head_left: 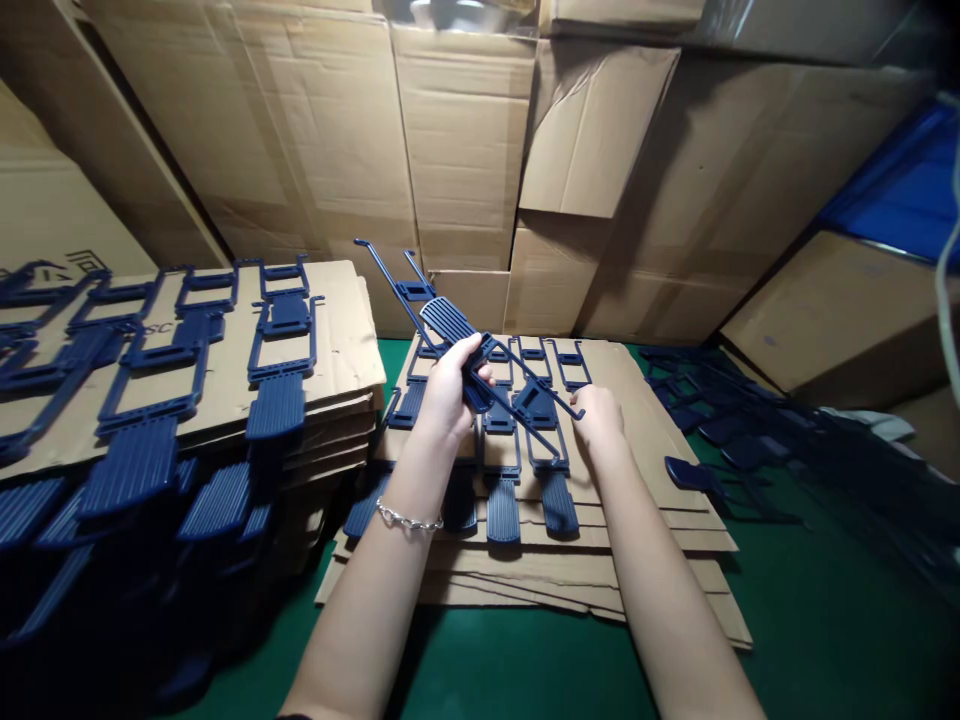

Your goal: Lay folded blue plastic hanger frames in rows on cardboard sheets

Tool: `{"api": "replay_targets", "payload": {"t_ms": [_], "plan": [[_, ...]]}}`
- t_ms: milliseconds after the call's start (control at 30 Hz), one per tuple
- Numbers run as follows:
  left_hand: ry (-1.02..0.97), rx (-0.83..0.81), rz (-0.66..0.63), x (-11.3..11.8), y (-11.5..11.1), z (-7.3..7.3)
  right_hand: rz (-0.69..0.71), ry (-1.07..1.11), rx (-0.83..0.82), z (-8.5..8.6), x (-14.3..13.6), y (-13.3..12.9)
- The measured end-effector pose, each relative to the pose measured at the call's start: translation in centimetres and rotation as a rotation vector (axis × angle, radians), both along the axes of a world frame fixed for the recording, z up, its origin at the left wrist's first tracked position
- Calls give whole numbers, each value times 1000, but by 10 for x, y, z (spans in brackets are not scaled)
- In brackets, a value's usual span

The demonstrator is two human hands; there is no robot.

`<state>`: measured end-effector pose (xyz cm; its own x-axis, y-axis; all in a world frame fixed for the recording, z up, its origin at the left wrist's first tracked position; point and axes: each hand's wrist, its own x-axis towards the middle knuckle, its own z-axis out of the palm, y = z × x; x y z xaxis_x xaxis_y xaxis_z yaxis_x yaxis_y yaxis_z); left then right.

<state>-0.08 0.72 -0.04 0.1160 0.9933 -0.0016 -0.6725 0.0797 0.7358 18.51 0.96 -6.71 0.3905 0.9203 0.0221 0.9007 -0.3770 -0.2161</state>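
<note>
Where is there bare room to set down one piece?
Bare green table lies in front of the middle cardboard stack, between the forearms. Another bare strip lies between the right hand and that stack's right edge. Crowded with blue frames: the left stack and the table's right side.

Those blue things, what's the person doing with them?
The left hand grips some blue frames, and the right hand is up by one end of them. More frames lie in rows on the middle cardboard and the left cardboard. Others make a dark pile on the right.
</note>
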Motion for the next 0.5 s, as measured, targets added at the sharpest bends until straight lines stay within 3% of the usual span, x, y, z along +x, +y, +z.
{"api": "replay_targets", "payload": {"t_ms": [367, 433, 500], "plan": [[-4, 6, 5, -2, 1, 1, 82, 128, 73, -6, -2, 1], [-8, 14, 5, -3, 1, 1, 88, 219, 99, 0, 3, 2], [-10, 13, 7, -4, 1, 2, 48, 266, 190, 16, 7, -4]]}}
